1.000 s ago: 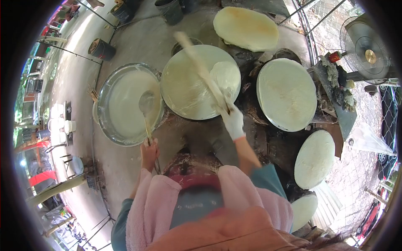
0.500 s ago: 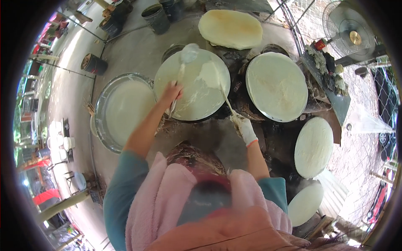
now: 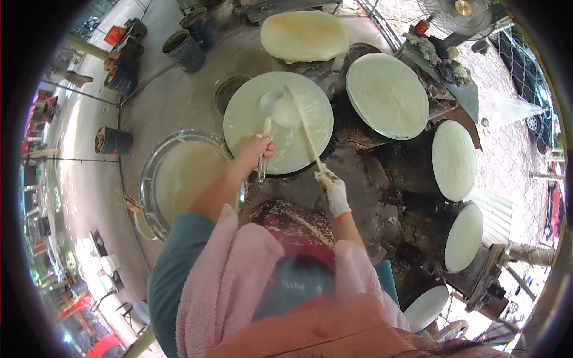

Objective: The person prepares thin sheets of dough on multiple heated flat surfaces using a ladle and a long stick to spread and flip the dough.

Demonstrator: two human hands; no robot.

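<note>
My bare left hand [image 3: 256, 149] is closed around the handle of a ladle [image 3: 271, 106]. The ladle's round bowl is over the middle of a round griddle [image 3: 242, 119] coated with pale batter. My right hand [image 3: 335, 194], in a soiled white glove, grips a long, thin, pale stick [image 3: 308, 131] that slants across the griddle. Its far end is beside the ladle bowl, where a paler wet patch of batter [image 3: 287, 116] shows. To the left of the griddle, below my left forearm, stands a wide metal basin [image 3: 147, 179] of milky batter.
A second coated griddle [image 3: 388, 95] stands at the right, with more pale round ones [image 3: 455, 160] curving down that side. Beyond them lies a pale oval stack of sheets [image 3: 304, 36]. Dark buckets [image 3: 184, 51] stand far left. A fan [image 3: 459, 15] is at the far right.
The ladle has come down from the griddle's far edge to its middle. The stick's far end has swung left beside it. My view has turned, showing more griddles at the right.
</note>
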